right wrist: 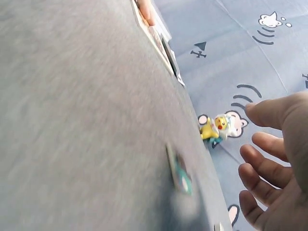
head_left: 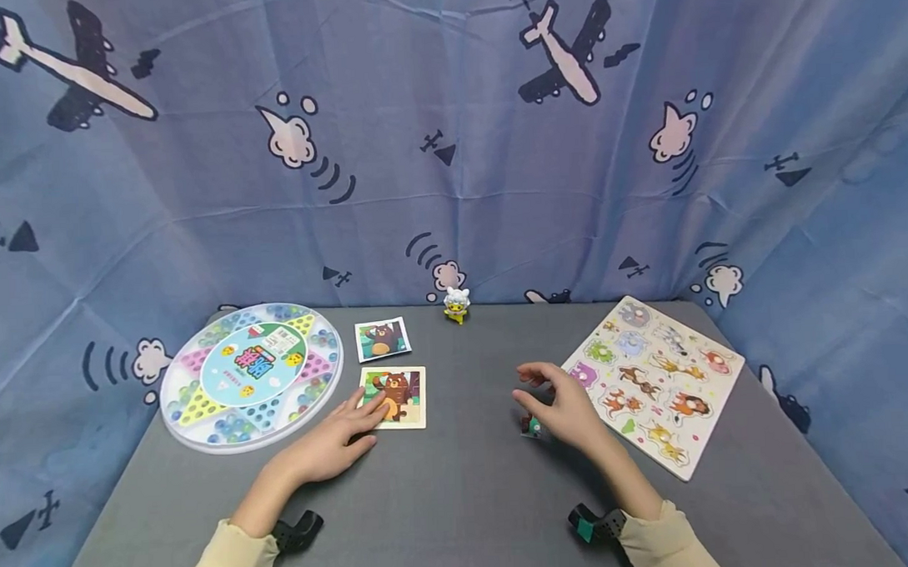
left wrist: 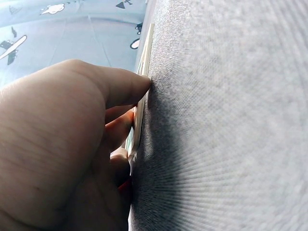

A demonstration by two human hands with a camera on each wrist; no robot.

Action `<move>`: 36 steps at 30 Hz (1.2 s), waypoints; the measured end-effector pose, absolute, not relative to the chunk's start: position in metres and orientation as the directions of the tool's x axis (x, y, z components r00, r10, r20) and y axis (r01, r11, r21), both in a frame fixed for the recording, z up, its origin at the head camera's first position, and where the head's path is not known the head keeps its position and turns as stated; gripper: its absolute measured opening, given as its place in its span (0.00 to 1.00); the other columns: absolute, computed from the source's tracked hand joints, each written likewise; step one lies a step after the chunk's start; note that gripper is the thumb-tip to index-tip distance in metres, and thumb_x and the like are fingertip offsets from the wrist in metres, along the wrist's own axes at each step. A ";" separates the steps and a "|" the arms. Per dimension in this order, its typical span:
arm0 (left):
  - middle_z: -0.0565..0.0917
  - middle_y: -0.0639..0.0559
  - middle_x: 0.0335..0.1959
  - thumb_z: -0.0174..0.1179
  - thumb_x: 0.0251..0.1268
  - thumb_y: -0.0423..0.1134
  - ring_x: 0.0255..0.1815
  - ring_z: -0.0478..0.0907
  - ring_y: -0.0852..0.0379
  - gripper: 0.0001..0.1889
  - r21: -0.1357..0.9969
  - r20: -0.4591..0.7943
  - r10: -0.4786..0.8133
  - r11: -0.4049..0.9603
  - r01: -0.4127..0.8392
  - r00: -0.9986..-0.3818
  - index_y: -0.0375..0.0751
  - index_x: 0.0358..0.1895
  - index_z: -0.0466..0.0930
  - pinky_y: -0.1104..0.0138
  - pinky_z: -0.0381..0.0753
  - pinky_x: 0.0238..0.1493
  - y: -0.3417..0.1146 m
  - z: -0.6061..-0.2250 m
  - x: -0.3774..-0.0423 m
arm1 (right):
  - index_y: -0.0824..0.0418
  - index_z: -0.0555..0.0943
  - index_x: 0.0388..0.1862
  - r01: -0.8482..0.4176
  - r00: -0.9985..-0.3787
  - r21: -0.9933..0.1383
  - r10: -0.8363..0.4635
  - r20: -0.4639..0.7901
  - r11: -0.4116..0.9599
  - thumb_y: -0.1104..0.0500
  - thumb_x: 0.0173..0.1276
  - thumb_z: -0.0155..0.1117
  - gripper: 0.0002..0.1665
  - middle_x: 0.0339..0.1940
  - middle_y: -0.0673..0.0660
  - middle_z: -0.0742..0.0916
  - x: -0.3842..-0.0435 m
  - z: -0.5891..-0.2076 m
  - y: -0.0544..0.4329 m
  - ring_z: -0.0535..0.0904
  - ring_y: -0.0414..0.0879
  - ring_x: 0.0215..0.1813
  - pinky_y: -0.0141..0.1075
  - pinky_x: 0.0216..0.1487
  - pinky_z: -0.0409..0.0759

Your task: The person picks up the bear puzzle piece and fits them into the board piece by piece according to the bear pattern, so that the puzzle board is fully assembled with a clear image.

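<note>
My left hand [head_left: 330, 442] lies with its fingers extended over the left side of a small square bear jigsaw puzzle [head_left: 407, 385]. Its fingertips touch the picture, and in the left wrist view the thumb [left wrist: 127, 86] is by the puzzle's edge. A pale area shows at the puzzle's lower right. To the right, a small green and brown puzzle piece [head_left: 531, 427] lies on the table, partly covered by my right hand [head_left: 563, 405]. That hand hovers above it, fingers loosely bent and apart from the piece [right wrist: 179, 171], holding nothing.
Behind the puzzle lies a bear picture card [head_left: 382, 339]. A round Chinese checkers board [head_left: 254, 378] occupies the left of the grey table [head_left: 461, 500]. At the right is an animal peg puzzle [head_left: 656, 381]. A small yellow and white figurine [head_left: 456, 304] stands near the back curtain.
</note>
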State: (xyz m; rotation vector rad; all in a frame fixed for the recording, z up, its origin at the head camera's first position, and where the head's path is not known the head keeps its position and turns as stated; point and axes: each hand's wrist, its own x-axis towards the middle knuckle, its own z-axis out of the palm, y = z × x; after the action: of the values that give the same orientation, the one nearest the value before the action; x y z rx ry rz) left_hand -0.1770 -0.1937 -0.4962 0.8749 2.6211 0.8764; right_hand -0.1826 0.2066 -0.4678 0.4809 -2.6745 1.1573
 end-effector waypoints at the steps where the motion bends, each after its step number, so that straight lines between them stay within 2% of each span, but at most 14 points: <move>1: 0.55 0.46 0.87 0.54 0.84 0.39 0.88 0.39 0.31 0.28 0.611 -0.036 0.611 0.640 0.466 -0.791 0.41 0.82 0.65 0.34 0.46 0.83 -0.194 -0.496 -0.177 | 0.67 0.84 0.61 -0.366 -0.929 -0.667 -0.220 0.297 0.649 0.59 0.72 0.74 0.22 0.51 0.62 0.90 -0.181 -0.469 0.210 0.85 0.55 0.52 0.55 0.51 0.84; 7: 0.55 0.48 0.88 0.54 0.84 0.39 0.88 0.38 0.32 0.29 0.626 -0.053 0.610 0.637 0.450 -0.791 0.41 0.82 0.64 0.34 0.45 0.83 -0.193 -0.497 -0.178 | 0.66 0.86 0.58 -0.374 -0.926 -0.635 -0.228 0.302 0.676 0.60 0.69 0.77 0.22 0.51 0.59 0.91 -0.166 -0.477 0.224 0.85 0.53 0.49 0.47 0.48 0.85; 12: 0.54 0.49 0.88 0.54 0.84 0.39 0.88 0.37 0.33 0.29 0.630 -0.062 0.604 0.641 0.438 -0.795 0.42 0.83 0.64 0.34 0.45 0.83 -0.193 -0.496 -0.178 | 0.65 0.86 0.56 -0.376 -0.924 -0.615 -0.232 0.303 0.694 0.60 0.66 0.80 0.22 0.49 0.56 0.90 -0.153 -0.485 0.228 0.86 0.50 0.48 0.44 0.49 0.86; 16: 0.55 0.48 0.88 0.54 0.84 0.39 0.88 0.38 0.33 0.29 0.627 -0.050 0.607 0.637 0.448 -0.793 0.42 0.82 0.64 0.34 0.46 0.83 -0.192 -0.496 -0.177 | 0.63 0.86 0.57 -0.346 -0.936 -0.607 -0.214 0.281 0.716 0.57 0.65 0.81 0.23 0.50 0.53 0.89 -0.146 -0.491 0.231 0.86 0.48 0.50 0.44 0.50 0.86; 22: 0.56 0.46 0.87 0.54 0.84 0.39 0.88 0.39 0.32 0.29 0.614 -0.035 0.612 0.637 0.466 -0.790 0.41 0.82 0.65 0.33 0.46 0.83 -0.192 -0.497 -0.175 | 0.63 0.87 0.56 -0.358 -0.926 -0.566 -0.208 0.314 0.742 0.58 0.62 0.84 0.25 0.48 0.52 0.88 -0.145 -0.501 0.232 0.85 0.48 0.49 0.43 0.50 0.85; 28: 0.55 0.47 0.88 0.54 0.84 0.40 0.88 0.38 0.33 0.29 0.624 -0.050 0.607 0.640 0.449 -0.793 0.41 0.82 0.64 0.33 0.46 0.83 -0.193 -0.494 -0.175 | 0.59 0.89 0.51 -0.366 -0.921 -0.557 -0.202 0.334 0.745 0.59 0.61 0.84 0.20 0.46 0.50 0.86 -0.147 -0.505 0.230 0.82 0.45 0.46 0.41 0.48 0.84; 36: 0.54 0.48 0.88 0.54 0.85 0.40 0.88 0.37 0.33 0.29 0.622 -0.064 0.601 0.648 0.439 -0.797 0.42 0.83 0.64 0.33 0.46 0.83 -0.194 -0.494 -0.176 | 0.60 0.90 0.47 -0.445 -0.873 -0.470 -0.253 0.417 0.762 0.61 0.59 0.85 0.18 0.43 0.50 0.85 -0.150 -0.511 0.231 0.80 0.44 0.44 0.42 0.45 0.81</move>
State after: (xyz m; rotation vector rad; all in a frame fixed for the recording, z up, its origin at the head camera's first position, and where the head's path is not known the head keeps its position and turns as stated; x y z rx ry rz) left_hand -0.1758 -0.1936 -0.4935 0.8393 2.6037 0.8797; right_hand -0.1504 0.2315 -0.5107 0.5379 -2.6296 0.8217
